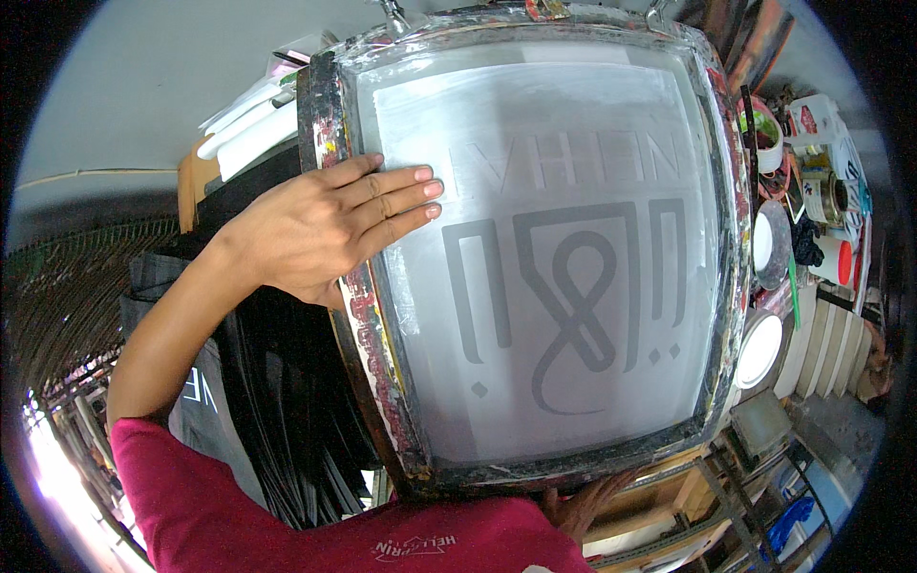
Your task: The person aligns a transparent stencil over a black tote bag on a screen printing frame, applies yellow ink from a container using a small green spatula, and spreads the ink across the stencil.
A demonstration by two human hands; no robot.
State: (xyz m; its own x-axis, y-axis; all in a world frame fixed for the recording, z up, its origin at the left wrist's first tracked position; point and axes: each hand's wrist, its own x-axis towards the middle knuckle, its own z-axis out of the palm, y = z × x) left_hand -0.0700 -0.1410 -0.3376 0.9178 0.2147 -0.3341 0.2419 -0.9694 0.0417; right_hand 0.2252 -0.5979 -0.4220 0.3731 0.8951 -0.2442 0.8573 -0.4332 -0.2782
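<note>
A large screen printing frame (pixel 363 358) fills the middle of the view. Its paint-stained dark border surrounds a pale mesh (pixel 564 430) with darker lettering and a looping emblem. My left hand (pixel 325 224) grips the frame's left side, four fingers stretched over the border onto the mesh. Its thumb is mostly hidden at the outer edge. Part of my right forearm (pixel 581 511) shows below the near edge and passes under the frame. The frame hides my right hand, so I cannot see what it touches.
Metal clamps (pixel 394 17) hold the frame's far edge. Dark garments (pixel 291 401) hang or lie in a pile at left, near white sheets (pixel 253 134). At right stand tubs, cans, a white lid (pixel 759 350) and a red-lidded container (pixel 833 261). Wooden shelving (pixel 659 506) lies lower right.
</note>
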